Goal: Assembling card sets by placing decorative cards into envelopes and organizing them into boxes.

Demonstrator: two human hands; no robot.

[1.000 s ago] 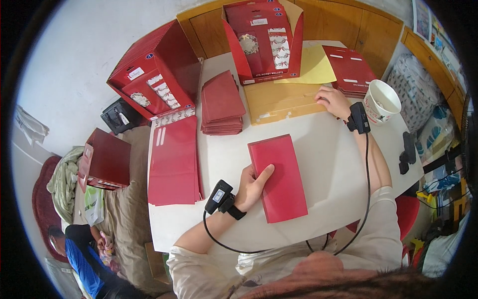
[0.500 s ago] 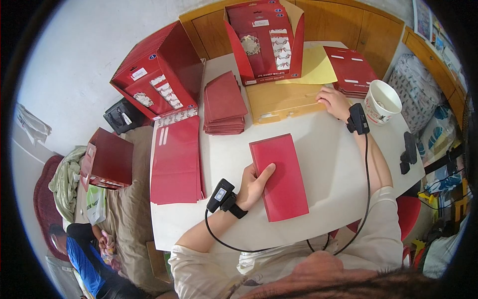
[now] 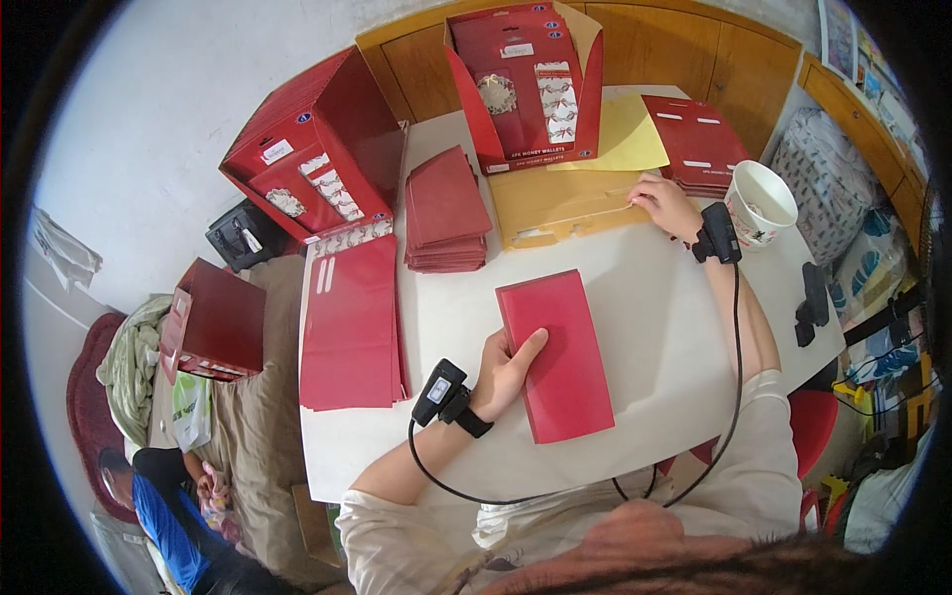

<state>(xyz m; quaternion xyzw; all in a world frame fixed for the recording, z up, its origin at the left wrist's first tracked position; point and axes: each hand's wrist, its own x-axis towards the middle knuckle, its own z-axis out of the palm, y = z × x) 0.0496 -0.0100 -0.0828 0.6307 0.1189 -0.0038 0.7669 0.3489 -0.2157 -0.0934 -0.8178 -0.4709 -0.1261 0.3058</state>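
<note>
My left hand (image 3: 504, 375) holds a folded red card wallet (image 3: 557, 357) by its left edge, thumb on top and the other fingers hidden beneath. The wallet is tilted slightly over the white table. At the far right, my right hand (image 3: 666, 208) is closed in a pinch by the right end of a tan backing sheet (image 3: 555, 206). Between its fingertips a thin pale strip (image 3: 625, 207) shows, lying along the sheet. Left of that sheet stands a stack of small dark red envelopes (image 3: 446, 210).
Large red sheets (image 3: 349, 327) lie at the table's left. Red display boxes of wallets (image 3: 307, 149) stand behind, one of them (image 3: 526, 89) at the back centre. A yellow sheet (image 3: 625, 134), a red card stack (image 3: 694, 144) and a white paper cup (image 3: 760, 203) line the right. A person (image 3: 164, 506) is at lower left.
My right hand has turned slightly at the tan sheet, and a pale strip now shows at its fingertips. My left hand and the red wallet have hardly moved.
</note>
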